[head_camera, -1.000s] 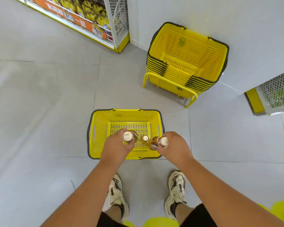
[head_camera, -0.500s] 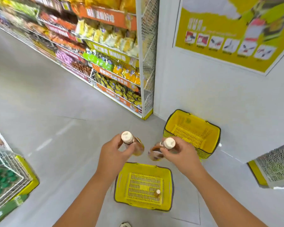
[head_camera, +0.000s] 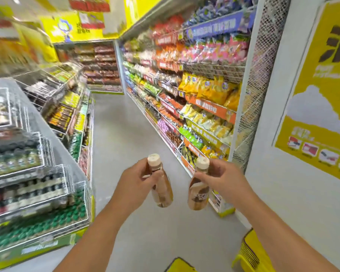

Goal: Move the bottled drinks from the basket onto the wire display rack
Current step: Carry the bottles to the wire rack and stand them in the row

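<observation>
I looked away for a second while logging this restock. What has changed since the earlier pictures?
Both bottles have been lifted out of the basket and raised to chest height facing the aisle; the view tilted up from floor to shelves. Unchanged: the left hand grips one bottle, the right hand the other bottle, near the neck.
</observation>
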A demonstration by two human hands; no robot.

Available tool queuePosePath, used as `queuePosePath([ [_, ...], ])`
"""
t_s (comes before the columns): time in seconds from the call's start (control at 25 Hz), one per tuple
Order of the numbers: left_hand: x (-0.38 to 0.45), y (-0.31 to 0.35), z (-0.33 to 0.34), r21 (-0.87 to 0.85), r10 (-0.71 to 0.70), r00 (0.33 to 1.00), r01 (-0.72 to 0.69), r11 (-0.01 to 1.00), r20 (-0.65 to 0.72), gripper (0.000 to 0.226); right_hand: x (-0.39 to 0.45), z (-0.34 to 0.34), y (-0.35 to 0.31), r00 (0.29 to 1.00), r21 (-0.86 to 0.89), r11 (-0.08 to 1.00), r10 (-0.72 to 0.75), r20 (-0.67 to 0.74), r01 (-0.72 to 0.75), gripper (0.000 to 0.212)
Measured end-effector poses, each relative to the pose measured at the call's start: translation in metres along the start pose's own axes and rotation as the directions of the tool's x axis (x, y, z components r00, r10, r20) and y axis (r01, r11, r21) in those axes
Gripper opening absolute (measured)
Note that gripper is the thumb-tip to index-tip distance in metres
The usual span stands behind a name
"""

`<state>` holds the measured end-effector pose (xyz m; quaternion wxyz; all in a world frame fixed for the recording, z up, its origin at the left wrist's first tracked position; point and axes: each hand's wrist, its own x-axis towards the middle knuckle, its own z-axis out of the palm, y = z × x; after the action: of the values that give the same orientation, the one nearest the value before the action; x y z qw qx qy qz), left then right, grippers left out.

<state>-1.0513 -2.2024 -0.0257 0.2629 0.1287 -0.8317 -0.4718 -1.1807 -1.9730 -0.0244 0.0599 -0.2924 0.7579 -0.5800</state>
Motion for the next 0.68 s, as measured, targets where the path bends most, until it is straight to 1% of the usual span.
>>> queuePosePath([
  [0.12,-0.006,0.022,-0.052,0.100,0.001,0.997,0.007,0.995,-0.076,0.018,0.022,0.019,-0.041,0.993,0.037,0.997,-0.068,0.097,0.065,0.016],
  [0.2,-0.014,0.031,-0.088,0.143,-0.010,0.988,0.032,0.989,-0.152,0.018,0.033,0.037,-0.070,0.982,0.050,0.994,-0.109,0.157,0.102,0.015],
  [0.28,-0.023,0.036,-0.122,0.151,-0.041,0.976,0.075,0.986,-0.213,0.018,0.042,0.060,-0.093,0.965,0.057,0.988,-0.154,0.214,0.145,0.015],
  [0.36,-0.034,0.041,-0.157,0.122,-0.083,0.962,0.118,0.985,-0.258,0.017,0.048,0.089,-0.116,0.943,0.069,0.979,-0.205,0.261,0.193,0.014],
  [0.56,-0.061,0.036,-0.246,0.122,-0.113,0.916,0.172,0.978,-0.384,0.022,0.054,0.181,-0.174,0.874,0.112,0.959,-0.282,0.397,0.259,0.013],
  [0.68,-0.075,0.019,-0.305,0.135,-0.120,0.884,0.201,0.970,-0.451,0.023,0.059,0.249,-0.206,0.843,0.166,0.949,-0.316,0.436,0.270,0.011],
])
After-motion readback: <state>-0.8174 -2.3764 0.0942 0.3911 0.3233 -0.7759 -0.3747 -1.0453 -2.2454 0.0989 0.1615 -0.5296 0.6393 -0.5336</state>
